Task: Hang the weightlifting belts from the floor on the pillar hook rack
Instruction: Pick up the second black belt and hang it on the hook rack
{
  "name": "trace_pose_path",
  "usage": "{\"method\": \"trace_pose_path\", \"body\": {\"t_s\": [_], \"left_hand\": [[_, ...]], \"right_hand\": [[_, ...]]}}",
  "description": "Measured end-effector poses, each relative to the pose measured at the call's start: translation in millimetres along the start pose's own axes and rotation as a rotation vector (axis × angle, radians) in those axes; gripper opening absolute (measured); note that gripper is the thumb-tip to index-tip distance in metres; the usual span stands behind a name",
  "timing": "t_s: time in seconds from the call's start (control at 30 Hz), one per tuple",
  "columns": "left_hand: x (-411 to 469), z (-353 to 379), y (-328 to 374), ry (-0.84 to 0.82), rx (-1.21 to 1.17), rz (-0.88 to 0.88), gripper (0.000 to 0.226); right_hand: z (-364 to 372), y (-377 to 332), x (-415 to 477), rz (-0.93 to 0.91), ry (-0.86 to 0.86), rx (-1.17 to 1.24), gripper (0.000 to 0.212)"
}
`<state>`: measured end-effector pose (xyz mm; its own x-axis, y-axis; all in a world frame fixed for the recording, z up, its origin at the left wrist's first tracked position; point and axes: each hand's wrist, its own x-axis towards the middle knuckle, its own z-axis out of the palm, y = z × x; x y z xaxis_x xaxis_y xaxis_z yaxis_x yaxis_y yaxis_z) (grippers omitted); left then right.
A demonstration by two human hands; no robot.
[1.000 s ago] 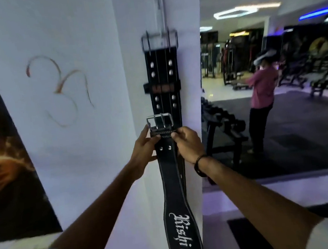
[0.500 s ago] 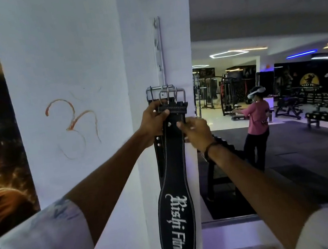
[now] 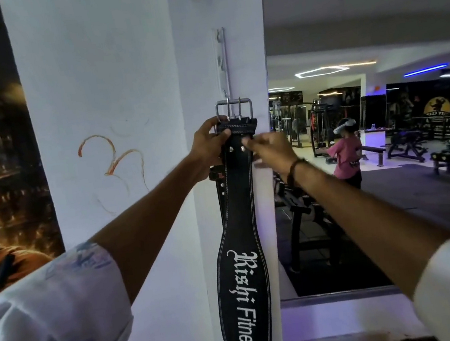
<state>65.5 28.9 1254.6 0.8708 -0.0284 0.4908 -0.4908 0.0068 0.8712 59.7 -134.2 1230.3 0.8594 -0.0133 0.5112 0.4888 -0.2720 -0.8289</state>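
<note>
Buckle (image 3: 234, 110) of the black weightlifting belt (image 3: 243, 254) is held against the pillar hook rack (image 3: 224, 63), pinched by the left hand (image 3: 210, 146); the right hand (image 3: 268, 147) grips the strap loosely.

A black leather weightlifting belt (image 3: 244, 277) lettered "Rishi Fitness" in white hangs straight down the white pillar (image 3: 117, 69), its silver double-prong buckle (image 3: 234, 111) up at the vertical metal hook rack (image 3: 224, 63), seemingly over another dark belt (image 3: 219, 182) behind it.

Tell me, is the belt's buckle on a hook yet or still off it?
Cannot tell. The buckle sits against the hook rack, but the left hand still grips the belt below it.
</note>
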Motion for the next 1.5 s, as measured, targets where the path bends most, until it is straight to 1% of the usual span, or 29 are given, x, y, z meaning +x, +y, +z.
{"method": "trace_pose_path", "body": {"t_s": [0.07,0.17,0.23,0.3,0.33,0.4,0.43,0.47,0.53,0.57,0.63,0.7,0.73,0.8,0.9,0.93,0.97,1.0,1.03,1.13,1.2,1.27,1.3,1.4,1.47,1.5], "left_hand": [[-4,3,1,0.004,-0.003,0.01,0.033],[-6,4,7,0.01,-0.024,0.015,0.032],[-7,2,8,0.025,-0.041,0.012,0.032],[-7,-2,9,0.051,-0.048,-0.003,0.031],[-6,-5,10,0.065,-0.044,-0.01,0.03],[-6,-10,10,0.073,-0.029,-0.021,0.028],[-5,-12,9,0.068,-0.025,-0.024,0.027],[-6,-13,9,0.06,-0.021,-0.022,0.028],[-7,-14,9,0.041,-0.015,-0.009,0.031],[-9,-13,7,0.031,-0.011,0.0,0.033],[-13,-13,2,0.011,0.003,0.015,0.036],[-21,-13,-6,-0.018,0.034,0.043,0.038],[-26,-13,-11,-0.028,0.038,0.062,0.038],[-33,-15,-20,0.004,0.035,0.088,0.041],[-47,-16,-38,0.107,0.035,0.169,0.051],[-56,-15,-50,0.119,0.065,0.197,0.049],[-67,-14,-69,0.122,0.132,0.203,0.041],[-82,-14,-92,0.114,0.227,0.18,0.033],[-99,-15,-119,0.099,0.319,0.14,0.032],[-135,-30,-184,0.061,0.416,-0.012,0.052],[-135,-39,-200,0.028,0.476,-0.037,0.058],[-124,-39,-186,0.003,0.518,0.03,0.052],[-115,-38,-172,0.01,0.504,0.087,0.045],[-69,-29,-110,0.13,0.329,0.214,0.027],[-45,-23,-68,0.185,0.282,0.279,0.022],[-40,-20,-60,0.181,0.285,0.291,0.021]], "right_hand": [[-8,-15,10,-0.012,0.003,-0.047,0.024],[1,10,-14,0.006,0.0,0.046,0.026],[16,43,-46,0.045,-0.047,-0.036,0.04],[31,86,-82,0.164,-0.147,-0.139,0.057],[36,103,-97,0.217,-0.19,-0.164,0.06],[44,124,-116,0.253,-0.259,-0.171,0.048],[44,124,-116,0.239,-0.266,-0.189,0.048],[44,115,-114,0.212,-0.257,-0.198,0.053],[40,85,-95,0.151,-0.172,-0.126,0.063],[37,66,-81,0.119,-0.123,-0.044,0.061],[30,24,-53,0.059,-0.048,0.086,0.046],[24,-3,-29,0.024,0.01,0.108,0.025],[23,-10,-20,0.031,0.013,0.093,0.02],[26,-12,-12,0.042,-0.014,0.069,0.02],[40,-7,-11,-0.004,-0.027,0.109,0.023],[45,-7,-10,-0.02,-0.014,0.119,0.022],[47,-9,-9,-0.035,0.016,0.122,0.021],[47,-12,-6,-0.045,0.055,0.127,0.02],[46,-15,-3,-0.048,0.088,0.131,0.02],[38,-21,6,-0.056,0.099,0.12,0.016],[37,-22,9,-0.075,0.069,0.09,0.016],[37,-24,11,-0.079,0.07,0.095,0.015],[37,-25,13,-0.073,0.074,0.106,0.013],[34,-25,17,-0.05,0.052,0.112,0.015],[36,-23,18,-0.053,0.025,0.112,0.019],[36,-22,17,-0.06,0.016,0.116,0.02]]}}
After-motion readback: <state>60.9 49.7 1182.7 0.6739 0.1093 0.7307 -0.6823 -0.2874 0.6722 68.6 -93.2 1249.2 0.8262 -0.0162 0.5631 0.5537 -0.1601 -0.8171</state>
